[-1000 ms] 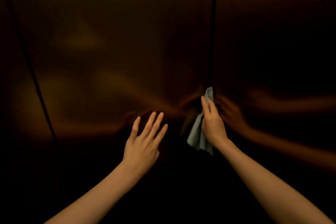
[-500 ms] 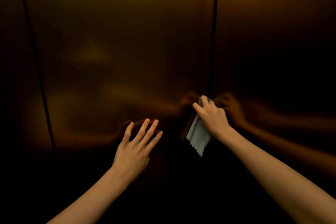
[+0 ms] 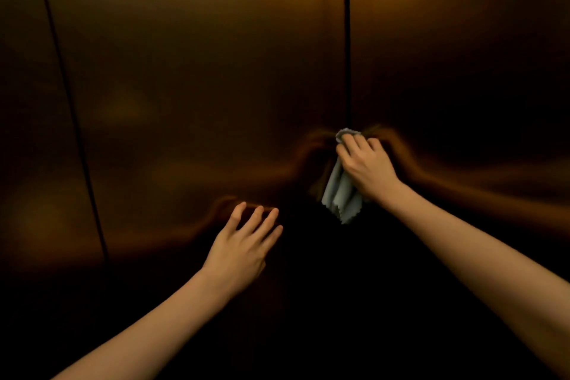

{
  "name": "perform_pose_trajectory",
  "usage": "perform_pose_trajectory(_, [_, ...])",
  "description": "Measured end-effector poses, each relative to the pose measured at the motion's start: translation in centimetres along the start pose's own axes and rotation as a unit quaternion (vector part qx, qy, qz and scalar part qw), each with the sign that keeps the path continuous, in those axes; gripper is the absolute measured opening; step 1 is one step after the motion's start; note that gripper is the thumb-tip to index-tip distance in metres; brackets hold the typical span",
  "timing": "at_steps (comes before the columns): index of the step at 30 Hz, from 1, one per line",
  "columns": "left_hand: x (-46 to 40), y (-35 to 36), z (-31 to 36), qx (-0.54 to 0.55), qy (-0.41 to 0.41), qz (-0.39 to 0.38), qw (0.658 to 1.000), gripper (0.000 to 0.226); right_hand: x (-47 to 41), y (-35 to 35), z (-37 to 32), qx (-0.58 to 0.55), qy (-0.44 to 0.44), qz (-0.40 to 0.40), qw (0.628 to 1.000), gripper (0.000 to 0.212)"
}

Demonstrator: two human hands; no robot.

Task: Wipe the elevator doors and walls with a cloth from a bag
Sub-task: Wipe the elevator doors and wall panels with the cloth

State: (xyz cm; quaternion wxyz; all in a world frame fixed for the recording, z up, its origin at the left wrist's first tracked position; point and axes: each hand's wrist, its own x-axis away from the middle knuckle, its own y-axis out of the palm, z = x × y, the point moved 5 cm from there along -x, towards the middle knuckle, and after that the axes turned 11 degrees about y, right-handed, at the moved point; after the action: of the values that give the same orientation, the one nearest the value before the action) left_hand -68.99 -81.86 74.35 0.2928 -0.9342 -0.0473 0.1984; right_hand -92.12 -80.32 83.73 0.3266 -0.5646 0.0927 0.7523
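As I read the head view from its left edge, a thin dark seam runs down the metal well to the left of the left hand. That hand is spread, fingers apart, holding nothing; its fingertips appear to rest against the left door panel, though I cannot confirm contact in this light. Its dim reflection sits just above the fingertips.

Up and to the right of it, the right hand is clamped on the cloth, pressing the bunched top of it against the centre door gap. The loose tail of the cloth hangs below and left of that hand. To the right of the hand lies the right door panel, darker still.

My judgement is that the step in hand is wiping along the centre joint. To do it well I would keep a flat pad of cloth under the fingers, hold even pressure, stroke with the brushed grain in overlapping passes, and keep the dangling tail out of the gap.

Materials: the panels are brushed metal, bronze-toned, smooth, softly reflective and flat. The cloth is thin, grey, limp, with a zigzag-cut edge.
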Motion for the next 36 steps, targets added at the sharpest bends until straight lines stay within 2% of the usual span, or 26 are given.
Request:
perform_pose_trajectory(2, [0.0, -0.1, -0.1, 0.004, 0.008, 0.008, 1.0, 0.076, -1.0, -0.3, 0.6, 0.024, 0.005, 0.013, 1.0, 0.019])
perform_pose_trajectory(6, [0.4, 0.4, -0.6, -0.009, 0.022, 0.011, 1.0, 0.074, 2.0, 1.0, -1.6, 0.023, -0.081, 0.031, 0.996, 0.016])
perform_pose_trajectory(7, [0.5, 0.6, -0.8, -0.006, 0.025, 0.014, 1.0, 0.075, 2.9, 1.6, -2.1, 0.018, -0.084, 0.022, 0.996, 0.014])
perform_pose_trajectory(11, [0.4, 0.9, -0.9, 0.011, 0.029, 0.021, 0.999, 0.077, 5.3, 3.4, -2.1, 0.03, -0.035, -0.038, 0.998, 0.034])
perform_pose_trajectory(14, [-0.2, 0.9, -1.2, 0.011, 0.028, 0.04, 0.999, 0.079, 5.4, 3.2, -1.8, 0.02, -0.054, -0.007, 0.998, 0.033])
perform_pose_trajectory(18, [-1.4, -0.5, -3.0, -0.019, -0.011, 0.071, 0.997, 0.083, 1.5, 1.4, -1.7, 0.004, -0.1, 0.076, 0.992, 0.027])
perform_pose_trajectory(21, [-2.2, -1.6, -4.8, -0.062, -0.056, 0.083, 0.993, 0.078, -2.8, -0.2, 0.1, 0.028, -0.053, 0.119, 0.991, 0.027])
perform_pose_trajectory(24, [-2.5, -2.0, -6.3, -0.052, -0.1, 0.106, 0.988, 0.071, -6.0, -0.3, 1.8, 0.035, 0.018, 0.125, 0.991, 0.025])
perform_pose_trajectory(27, [-2.5, -1.7, -6.8, -0.048, -0.106, 0.103, 0.988, 0.067, -6.6, 0.5, 1.1, 0.054, -0.004, 0.138, 0.989, 0.015])
perform_pose_trajectory(30, [-2.6, -1.5, -6.8, -0.06, -0.105, 0.094, 0.988, 0.06, -8.6, 0.3, 1.8, 0.089, -0.024, 0.157, 0.983, 0.018])
perform_pose_trajectory(32, [-2.7, -1.3, -6.8, -0.054, -0.104, 0.091, 0.989, 0.061, -11.6, -0.7, 2.9, 0.098, -0.009, 0.182, 0.978, 0.02])
perform_pose_trajectory(36, [-2.7, -1.4, -6.9, -0.051, -0.098, 0.105, 0.988, 0.059, -15.3, -2.0, 4.0, 0.102, 0.017, 0.168, 0.98, 0.022])
